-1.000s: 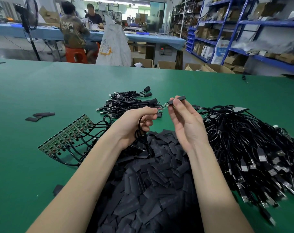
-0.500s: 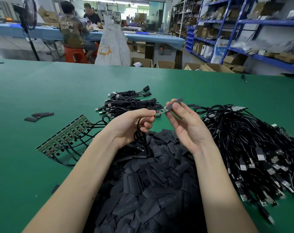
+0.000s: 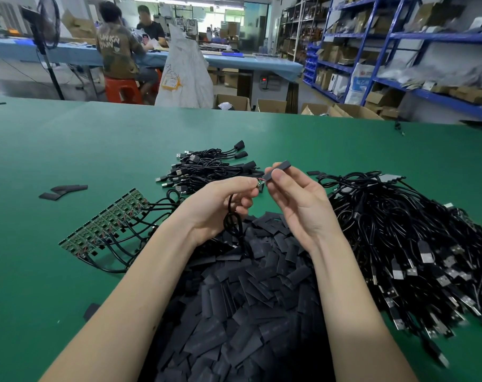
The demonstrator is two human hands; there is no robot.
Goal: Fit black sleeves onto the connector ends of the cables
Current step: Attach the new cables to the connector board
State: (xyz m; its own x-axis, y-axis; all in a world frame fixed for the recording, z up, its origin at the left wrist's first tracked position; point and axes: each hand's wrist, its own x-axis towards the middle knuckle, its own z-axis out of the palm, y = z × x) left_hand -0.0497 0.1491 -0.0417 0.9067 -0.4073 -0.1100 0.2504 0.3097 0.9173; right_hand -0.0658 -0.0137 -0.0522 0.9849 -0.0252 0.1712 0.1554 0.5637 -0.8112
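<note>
Two hands: both work above the green table (image 3: 69,150), just over the heap of loose sleeves (image 3: 242,299).
Left hand (image 3: 220,205): grasps a cable (image 3: 230,216), fingertips pinching it just behind its connector end (image 3: 259,183); the rest of the cable hangs in a loop below the palm.
Right hand (image 3: 300,205): pinches one black sleeve (image 3: 275,170) between thumb and fingers, the sleeve tilted up and away from the person.
Change: compared with a second ago, far less of the small green board at the connector end shows; only a sliver with red wire remains visible at the near mouth of the sleeve. The sleeve has slid further over the end, and the two hands sit closer together.
Meaning for the task: judged from this, the fitting of this one cable is nearly done; a short further push should seat the sleeve fully. Whether the board reaches the far end inside the sleeve cannot be told.
Finished pile (image 3: 206,169): cables with sleeved ends lie on the table beyond the hands.
Waiting stock: a row of bare boards with cables (image 3: 107,221) lies at the left, and a large tangle of cables (image 3: 413,244) at the right, so much of the task remains.
</note>
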